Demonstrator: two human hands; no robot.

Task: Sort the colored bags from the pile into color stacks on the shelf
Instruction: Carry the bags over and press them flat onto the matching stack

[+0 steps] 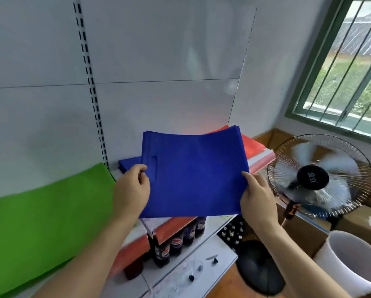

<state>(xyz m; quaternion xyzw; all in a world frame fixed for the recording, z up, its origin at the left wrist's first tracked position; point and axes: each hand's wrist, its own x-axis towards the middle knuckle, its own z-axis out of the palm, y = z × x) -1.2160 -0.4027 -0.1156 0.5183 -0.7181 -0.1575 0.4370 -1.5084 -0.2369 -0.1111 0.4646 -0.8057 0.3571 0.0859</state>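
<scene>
I hold a flat blue bag (193, 173), or a few stacked together, level above the shelf (260, 160). My left hand (132, 190) grips its left edge beside the cut-out handle. My right hand (257, 196) grips its right lower corner. Under the bag's left side a blue stack (129, 165) lies on the shelf. A red-orange stack (251, 145) lies behind the bag on the right. A large green bag pile (44, 224) covers the shelf at the left.
A running pedestal fan (320, 177) stands right of the shelf, with cardboard boxes (361, 222) and a white bucket (356, 261) near it. Dark soda bottles (176, 241) stand on the lower shelf. A barred window (348, 67) is at the upper right.
</scene>
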